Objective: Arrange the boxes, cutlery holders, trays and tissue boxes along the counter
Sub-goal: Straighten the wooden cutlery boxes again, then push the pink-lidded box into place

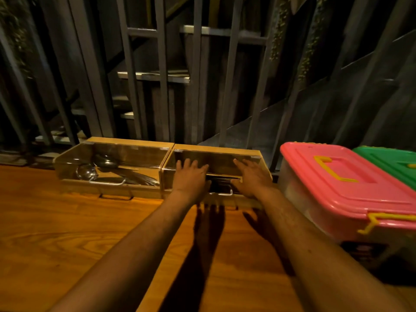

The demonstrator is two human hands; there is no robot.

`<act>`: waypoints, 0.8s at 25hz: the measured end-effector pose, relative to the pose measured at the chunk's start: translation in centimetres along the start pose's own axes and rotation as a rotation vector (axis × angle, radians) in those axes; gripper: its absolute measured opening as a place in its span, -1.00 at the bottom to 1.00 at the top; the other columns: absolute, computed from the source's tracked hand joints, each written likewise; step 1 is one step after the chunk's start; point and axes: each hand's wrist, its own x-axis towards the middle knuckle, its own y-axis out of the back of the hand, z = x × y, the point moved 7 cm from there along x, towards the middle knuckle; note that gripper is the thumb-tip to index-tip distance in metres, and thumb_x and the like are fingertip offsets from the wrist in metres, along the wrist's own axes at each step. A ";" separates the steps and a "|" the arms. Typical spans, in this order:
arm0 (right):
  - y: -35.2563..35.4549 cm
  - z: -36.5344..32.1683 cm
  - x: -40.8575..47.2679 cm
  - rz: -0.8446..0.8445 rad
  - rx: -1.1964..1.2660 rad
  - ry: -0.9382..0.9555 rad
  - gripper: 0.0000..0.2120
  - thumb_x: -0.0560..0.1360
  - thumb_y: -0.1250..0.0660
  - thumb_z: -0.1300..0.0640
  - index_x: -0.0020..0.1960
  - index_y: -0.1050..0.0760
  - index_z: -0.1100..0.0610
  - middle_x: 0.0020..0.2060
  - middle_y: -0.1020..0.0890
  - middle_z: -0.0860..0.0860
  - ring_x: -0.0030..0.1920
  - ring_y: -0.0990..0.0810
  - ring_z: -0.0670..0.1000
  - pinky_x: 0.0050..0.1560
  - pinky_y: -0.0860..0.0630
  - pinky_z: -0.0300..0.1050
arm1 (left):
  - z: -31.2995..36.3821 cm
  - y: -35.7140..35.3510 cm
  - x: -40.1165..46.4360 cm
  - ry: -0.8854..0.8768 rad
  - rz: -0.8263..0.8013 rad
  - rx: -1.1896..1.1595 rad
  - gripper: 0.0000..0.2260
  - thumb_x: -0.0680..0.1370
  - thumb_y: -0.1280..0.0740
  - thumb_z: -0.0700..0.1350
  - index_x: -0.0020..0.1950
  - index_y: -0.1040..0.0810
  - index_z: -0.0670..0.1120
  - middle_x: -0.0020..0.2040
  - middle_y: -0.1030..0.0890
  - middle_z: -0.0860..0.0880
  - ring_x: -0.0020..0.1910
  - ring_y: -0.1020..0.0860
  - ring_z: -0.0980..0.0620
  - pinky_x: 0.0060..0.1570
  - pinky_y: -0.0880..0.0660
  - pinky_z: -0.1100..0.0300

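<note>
Two wooden cutlery holders with clear slanted lids stand side by side at the back of the wooden counter [67,233]. The left cutlery holder [112,163] shows spoons and ladles through its lid. Both hands lie flat on the lid of the right cutlery holder [220,158]: my left hand [191,176] on its left half, my right hand [252,176] on its right half, fingers spread and pointing away from me. A metal handle shows between the wrists. Dark cutlery inside is partly hidden by the hands.
A plastic box with a pink lid [344,185] and yellow latches stands close to the right of the holders. A box with a green lid [391,161] sits behind it. Dark metal bars and a staircase [162,75] rise behind the counter's back edge.
</note>
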 end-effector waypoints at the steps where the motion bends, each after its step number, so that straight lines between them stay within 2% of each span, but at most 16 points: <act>1: 0.9 0.0 -0.9 0.060 -0.004 0.018 -0.34 0.56 -0.28 -0.13 0.57 -0.11 -0.09 0.56 -0.19 0.01 0.54 -0.15 0.12 0.47 -0.16 0.13 | 1.1 0.9 -0.4 -0.033 0.039 -0.037 -0.51 0.58 -0.21 0.16 0.49 -0.31 0.07 0.44 -0.41 -0.09 0.47 -0.26 -0.16 0.46 -0.12 -0.21; 6: 6.4 2.2 -5.9 0.239 0.013 0.059 -0.48 0.54 -0.29 -0.10 0.48 -0.32 -0.08 0.47 -0.38 0.03 0.45 -0.33 0.13 0.41 -0.30 0.18 | 8.1 5.9 -3.2 -0.148 0.180 -0.183 -0.56 0.55 -0.30 0.08 0.43 -0.40 0.08 0.40 -0.47 -0.04 0.43 -0.33 -0.11 0.43 -0.21 -0.15; 10: 11.6 7.7 -9.8 0.351 0.006 0.035 -0.55 0.54 -0.29 -0.08 0.41 -0.43 -0.04 0.40 -0.47 0.05 0.38 -0.41 0.16 0.36 -0.35 0.15 | 15.4 8.4 -4.5 -0.259 0.251 -0.206 -0.56 0.50 -0.34 0.03 0.38 -0.44 0.06 0.30 -0.53 -0.04 0.32 -0.41 -0.11 0.28 -0.35 -0.04; 15: 13.6 20.3 -14.9 0.291 -0.015 -0.038 -0.59 0.52 -0.31 -0.12 0.33 -0.51 -0.05 0.32 -0.55 0.04 0.30 -0.51 0.15 0.26 -0.45 0.08 | 27.3 8.8 -6.2 -0.309 0.280 -0.301 -0.58 0.59 -0.18 0.16 0.42 -0.42 0.08 0.37 -0.50 -0.08 0.34 -0.42 -0.12 0.31 -0.33 -0.01; 17: 13.6 24.8 -16.8 0.259 0.007 -0.060 -0.57 0.54 -0.26 -0.19 0.32 -0.53 -0.01 0.30 -0.57 0.07 0.28 -0.52 0.14 0.25 -0.46 0.06 | 31.4 7.6 -7.2 -0.292 0.224 -0.293 -0.56 0.61 -0.10 0.22 0.46 -0.34 0.13 0.44 -0.42 -0.06 0.41 -0.35 -0.10 0.38 -0.27 -0.05; 20: 12.8 28.2 -18.4 0.216 0.087 -0.006 -0.47 0.54 -0.21 -0.25 0.41 -0.46 0.00 0.41 -0.47 0.09 0.41 -0.40 0.12 0.40 -0.31 0.01 | 34.4 6.0 -8.3 -0.229 0.159 -0.177 -0.48 0.59 -0.02 0.32 0.50 -0.24 0.17 0.50 -0.32 -0.02 0.48 -0.24 -0.11 0.45 -0.12 -0.20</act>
